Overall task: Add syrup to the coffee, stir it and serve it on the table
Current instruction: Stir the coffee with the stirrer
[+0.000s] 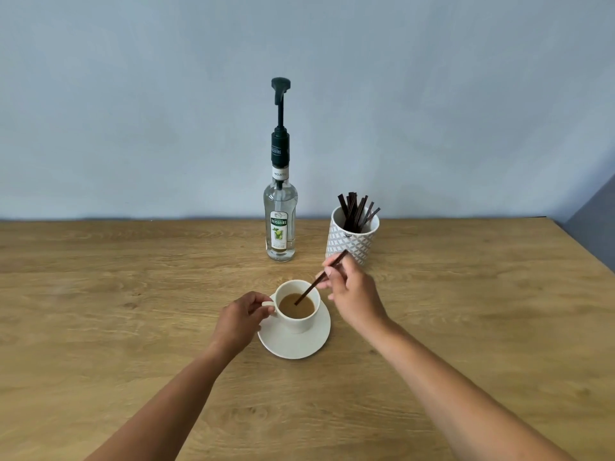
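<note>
Stirrer (317,280) tip sunk in coffee (296,306) — both forearms cut off below.

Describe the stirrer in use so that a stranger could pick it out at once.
Start at the wooden table and find the white cup on its saucer. One dark stirrer slants into the coffee, pinched by the right hand. The other stirrers stand bunched in the patterned holder.

At the centre of the frame, a white cup (297,314) holds light brown coffee (296,305) and sits on a white saucer (295,341). The stir stick (321,277) dipped in it is dark brown. Above stands a clear syrup bottle (280,224) with a dark green pump (280,124) and a green-and-white label. To its right, a white holder (352,239) carries a grey diamond lattice pattern. The table (133,311) is light oak woodgrain, the wall (133,94) pale blue-grey.
</note>
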`<state>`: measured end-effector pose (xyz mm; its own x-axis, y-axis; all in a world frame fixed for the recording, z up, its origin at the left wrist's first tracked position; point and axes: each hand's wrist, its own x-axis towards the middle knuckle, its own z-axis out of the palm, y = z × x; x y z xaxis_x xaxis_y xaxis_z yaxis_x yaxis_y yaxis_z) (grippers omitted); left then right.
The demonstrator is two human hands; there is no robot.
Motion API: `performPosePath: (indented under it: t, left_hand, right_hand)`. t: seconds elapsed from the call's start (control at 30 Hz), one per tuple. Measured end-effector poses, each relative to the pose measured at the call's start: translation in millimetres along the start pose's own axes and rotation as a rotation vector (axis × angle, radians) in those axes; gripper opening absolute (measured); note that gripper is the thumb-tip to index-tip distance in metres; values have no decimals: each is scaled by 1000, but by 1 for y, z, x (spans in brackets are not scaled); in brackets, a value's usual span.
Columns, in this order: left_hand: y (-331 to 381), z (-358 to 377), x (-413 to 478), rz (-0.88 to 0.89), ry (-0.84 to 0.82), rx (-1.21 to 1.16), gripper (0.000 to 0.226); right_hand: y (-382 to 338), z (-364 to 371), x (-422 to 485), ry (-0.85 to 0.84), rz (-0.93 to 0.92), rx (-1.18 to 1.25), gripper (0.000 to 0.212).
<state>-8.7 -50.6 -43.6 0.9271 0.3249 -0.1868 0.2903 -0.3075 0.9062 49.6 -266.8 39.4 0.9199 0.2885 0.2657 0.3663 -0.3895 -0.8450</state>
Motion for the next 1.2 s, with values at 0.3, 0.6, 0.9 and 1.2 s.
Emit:
performPosePath:
  t: [0.3, 0.6, 0.9, 1.2]
  left_hand:
    - [-4, 0, -3, 2, 14, -24, 7]
    - [-8, 0, -3, -8, 8, -72, 6]
    - [-9, -1, -1, -25, -17, -102, 5]
    - [-7, -1, -2, -24, -30, -60, 6]
  right_hand:
    - [14, 20, -25, -104, -105, -186, 8]
    - [7, 29, -26, -136, -200, -361, 10]
    - [9, 21, -31, -139, -292, -478, 9]
    - [9, 33, -30, -156, -120, -314, 13]
